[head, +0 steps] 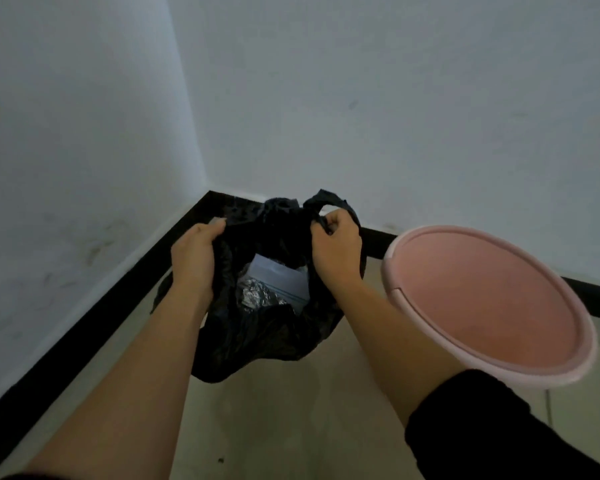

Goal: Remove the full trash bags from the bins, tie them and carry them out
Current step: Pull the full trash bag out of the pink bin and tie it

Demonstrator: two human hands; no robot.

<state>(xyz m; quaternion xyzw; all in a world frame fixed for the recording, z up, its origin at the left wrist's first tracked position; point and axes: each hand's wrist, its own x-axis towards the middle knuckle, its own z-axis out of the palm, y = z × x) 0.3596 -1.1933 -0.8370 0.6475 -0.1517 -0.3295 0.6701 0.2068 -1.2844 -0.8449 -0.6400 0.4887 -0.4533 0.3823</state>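
A black trash bag [257, 337] stands on the floor in the room's corner, its mouth spread wide. Inside it I see a white packet [278, 275] and crumpled silver foil [257, 294]. My left hand [194, 258] grips the bag's left rim. My right hand [336, 247] grips the right rim by one of its handle loops. A pink round bin [492, 303] with no bag in it stands just right of my right forearm.
Two white walls meet in the corner behind the bag, with a black skirting board [84, 334] along their base. Beige floor tiles [291, 427] lie in front of the bag, between my arms.
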